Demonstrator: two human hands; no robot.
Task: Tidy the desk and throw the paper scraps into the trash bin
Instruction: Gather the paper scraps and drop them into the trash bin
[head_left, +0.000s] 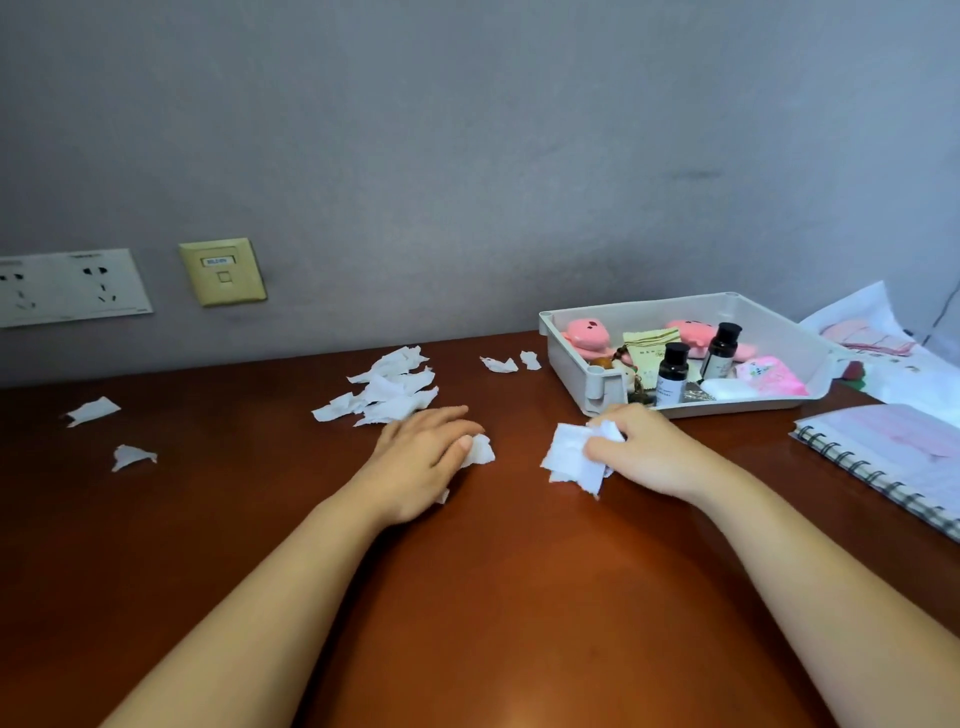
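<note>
White torn paper scraps lie on the brown desk (493, 571). My left hand (421, 457) lies palm down over a small scrap (480, 451), with the thumb pressing on it. My right hand (644, 452) is closed on a bunch of white scraps (571, 457) just in front of the tray. A pile of scraps (387, 387) sits just beyond my left hand. Two scraps (506, 362) lie near the wall, and two more lie at the far left (93, 410) (132, 457). No trash bin is in view.
A grey plastic tray (587, 384) at the right holds two dark bottles (672, 371), pink items and small packets. A spiral notebook (893, 457) lies at the right edge, with loose papers (872, 338) behind it. Wall sockets (72, 286) sit above the desk at left.
</note>
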